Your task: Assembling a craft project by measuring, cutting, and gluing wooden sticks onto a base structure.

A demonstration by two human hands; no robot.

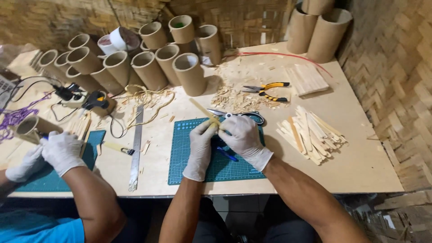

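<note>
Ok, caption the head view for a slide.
Gloved left hand and right hand hold a bamboo strip over a green cutting mat.

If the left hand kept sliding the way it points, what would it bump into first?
The left hand points up the table along the thin wooden strip it holds. Going on that way, it would probably meet a cardboard tube first, though depth is hard to judge.

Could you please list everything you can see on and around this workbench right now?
bamboo strip: one, pale yellow, held over the cutting mat
cutting mat: one, green, table centre
scissors: one, behind the hands
pliers: one, yellow-black, among shavings
stick pile: many, pale wood, right
cardboard tubes: many, brown, back
steel ruler: one, left of mat
co-worker's gloved hands: two, white, far left
left hand: white glove, gripping strip
right hand: white glove, on strip
</note>
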